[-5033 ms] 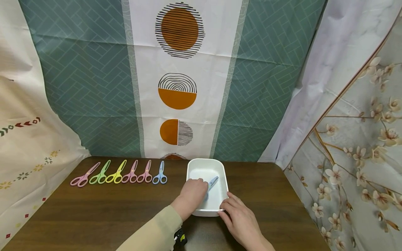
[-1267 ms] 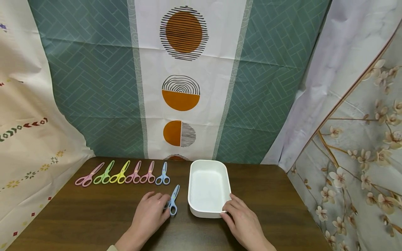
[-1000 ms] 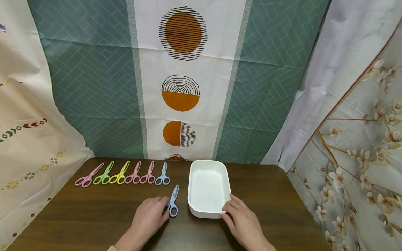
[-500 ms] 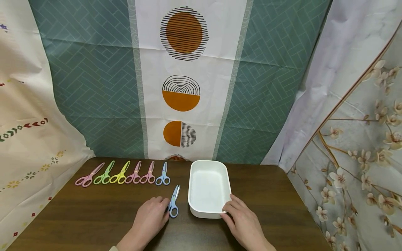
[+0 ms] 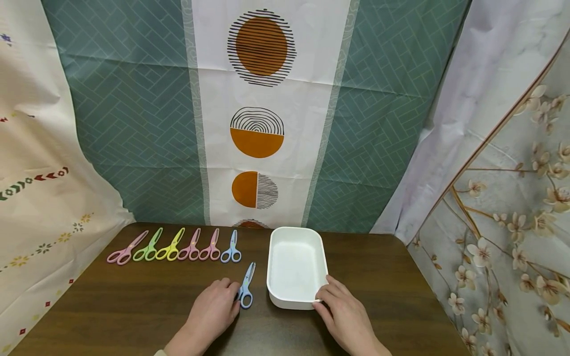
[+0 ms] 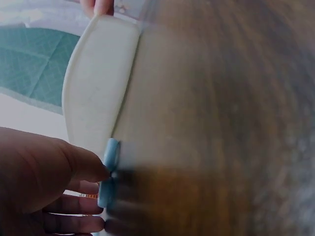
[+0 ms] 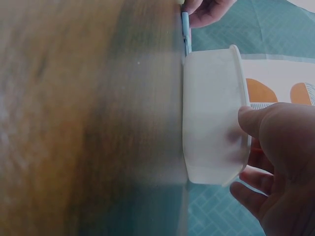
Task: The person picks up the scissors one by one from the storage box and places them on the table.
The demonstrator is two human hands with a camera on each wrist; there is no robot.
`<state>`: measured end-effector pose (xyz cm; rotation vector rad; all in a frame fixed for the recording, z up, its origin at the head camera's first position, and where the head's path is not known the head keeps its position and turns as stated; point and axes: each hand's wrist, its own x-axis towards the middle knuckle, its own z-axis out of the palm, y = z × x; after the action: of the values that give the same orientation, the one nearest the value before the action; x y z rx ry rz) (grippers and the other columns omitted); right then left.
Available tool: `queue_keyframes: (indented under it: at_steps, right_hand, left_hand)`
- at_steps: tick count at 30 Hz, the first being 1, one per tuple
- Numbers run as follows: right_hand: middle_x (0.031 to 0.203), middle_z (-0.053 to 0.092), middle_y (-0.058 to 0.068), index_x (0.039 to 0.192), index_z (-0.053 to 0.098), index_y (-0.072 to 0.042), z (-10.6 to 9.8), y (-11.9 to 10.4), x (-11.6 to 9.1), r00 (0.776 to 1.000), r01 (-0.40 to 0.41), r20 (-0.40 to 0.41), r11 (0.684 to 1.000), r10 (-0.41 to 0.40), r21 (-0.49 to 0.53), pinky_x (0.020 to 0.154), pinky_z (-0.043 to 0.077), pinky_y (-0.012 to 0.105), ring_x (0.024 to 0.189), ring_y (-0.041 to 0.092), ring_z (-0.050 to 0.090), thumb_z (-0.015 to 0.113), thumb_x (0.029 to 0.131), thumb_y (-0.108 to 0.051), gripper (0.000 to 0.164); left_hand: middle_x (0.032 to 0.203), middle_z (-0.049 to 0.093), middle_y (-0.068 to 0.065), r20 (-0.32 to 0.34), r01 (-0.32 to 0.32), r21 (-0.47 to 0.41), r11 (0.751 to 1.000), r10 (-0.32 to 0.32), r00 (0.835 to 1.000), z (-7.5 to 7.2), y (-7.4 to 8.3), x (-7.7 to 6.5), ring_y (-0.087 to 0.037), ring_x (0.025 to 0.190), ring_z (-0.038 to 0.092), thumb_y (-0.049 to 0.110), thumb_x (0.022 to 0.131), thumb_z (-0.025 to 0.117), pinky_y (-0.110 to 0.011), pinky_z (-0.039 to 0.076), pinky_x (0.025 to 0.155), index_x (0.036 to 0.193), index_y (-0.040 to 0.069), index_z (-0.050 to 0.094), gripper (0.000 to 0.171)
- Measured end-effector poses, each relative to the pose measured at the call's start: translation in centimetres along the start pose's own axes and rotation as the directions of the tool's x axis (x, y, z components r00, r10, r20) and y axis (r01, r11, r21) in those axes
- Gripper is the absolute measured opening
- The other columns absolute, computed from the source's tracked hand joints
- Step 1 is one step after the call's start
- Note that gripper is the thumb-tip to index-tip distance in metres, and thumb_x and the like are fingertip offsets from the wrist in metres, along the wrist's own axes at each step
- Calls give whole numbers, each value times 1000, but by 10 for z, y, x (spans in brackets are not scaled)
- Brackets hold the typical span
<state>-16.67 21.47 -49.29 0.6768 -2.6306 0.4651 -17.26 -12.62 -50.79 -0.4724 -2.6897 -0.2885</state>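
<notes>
A pair of blue scissors lies on the table just left of a white plastic box, blades pointing away. My left hand pinches its left handle loop; in the left wrist view the thumb presses on the blue handle, with the fingers partly hidden below. At the box's near right corner, my right hand grips the rim. The right wrist view has its thumb on the outer wall of the box and the other fingers across the rim. Nothing lies inside the box.
Along the back left of the dark wooden table runs a row of scissors: pink ones, green, yellow and another blue pair. A patterned curtain hangs behind the table's far edge.
Five seconds ago my left hand was at the blue scissors inside the box; they are now on the table to its left. Over the last second they turned only slightly. The right hand stays on the rim.
</notes>
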Motion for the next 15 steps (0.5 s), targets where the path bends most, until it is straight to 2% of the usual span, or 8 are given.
queue_keyframes:
  at_steps: [6, 15]
  right_hand:
    - [113, 74, -13, 96, 72, -27, 1, 1, 0, 1000, 10, -8, 1000, -10, -4, 105, 59, 47, 146, 26, 59, 86, 98, -27, 15]
    - [113, 74, -12, 96, 72, -27, 1, 1, 0, 1000, 4, 3, 1000, -4, -3, 105, 59, 48, 146, 27, 59, 86, 98, -28, 14]
  left_hand:
    - [96, 72, -8, -13, -8, 13, 1000, 9, 1000, -12, 7, 0, -30, 83, 70, 18, 86, 93, -49, 60, 77, 104, 6, 77, 26]
    - [104, 72, -6, -41, -131, 78, 988, 134, 990, -19, 18, -10, -27, 98, 73, 25, 86, 92, -52, 59, 87, 104, 11, 73, 30]
